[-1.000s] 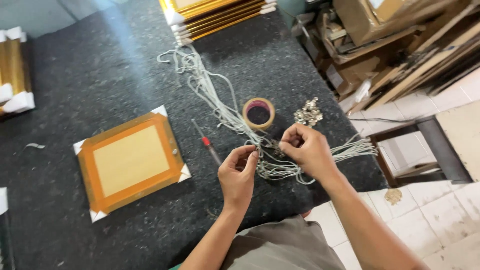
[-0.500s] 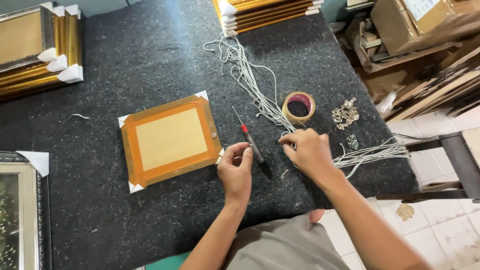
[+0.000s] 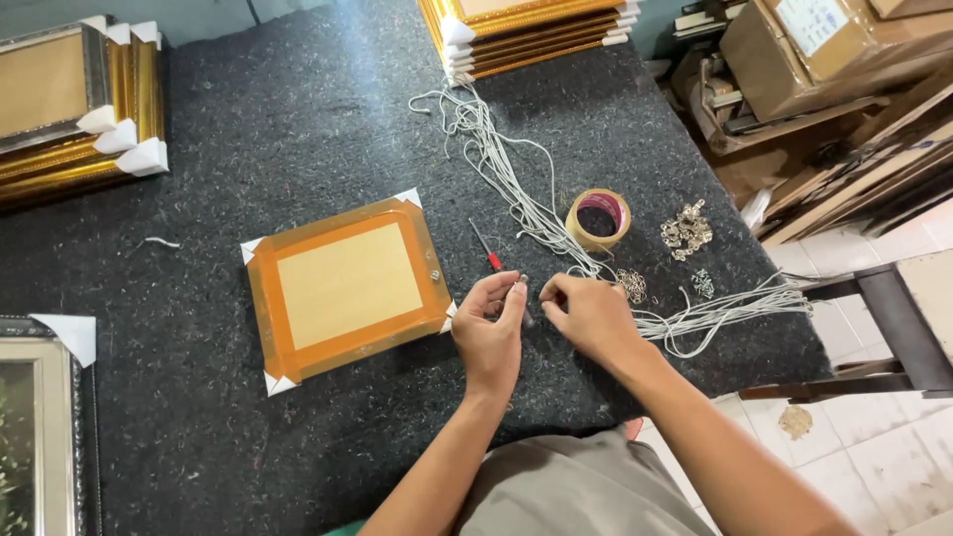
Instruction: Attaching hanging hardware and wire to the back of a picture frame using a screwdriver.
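Note:
A small picture frame (image 3: 347, 288) lies face down on the dark felt table (image 3: 268, 139), its back edged in orange tape with white corner guards. My left hand (image 3: 489, 333) hovers just right of the frame, thumb and forefinger pinched on a tiny metal piece. My right hand (image 3: 588, 318) sits close beside it, fingers curled toward the same spot; what it pinches is too small to tell. A red-handled screwdriver (image 3: 486, 248) lies just beyond my left hand. White cord (image 3: 516, 189) trails across the table past my right hand.
A tape roll (image 3: 599, 219) and piles of small metal hangers (image 3: 686, 229) lie right of the cord. Stacks of gold frames (image 3: 526, 30) stand at the far edge and at the left (image 3: 79, 109). Another frame (image 3: 35, 427) lies near left. Cardboard boxes (image 3: 824, 40) stand past the right edge.
The view has shifted, so the frame sits more central. Both hands stay together just right of the frame, pinching something small; the cord bundle they worked at a second ago lies to their right.

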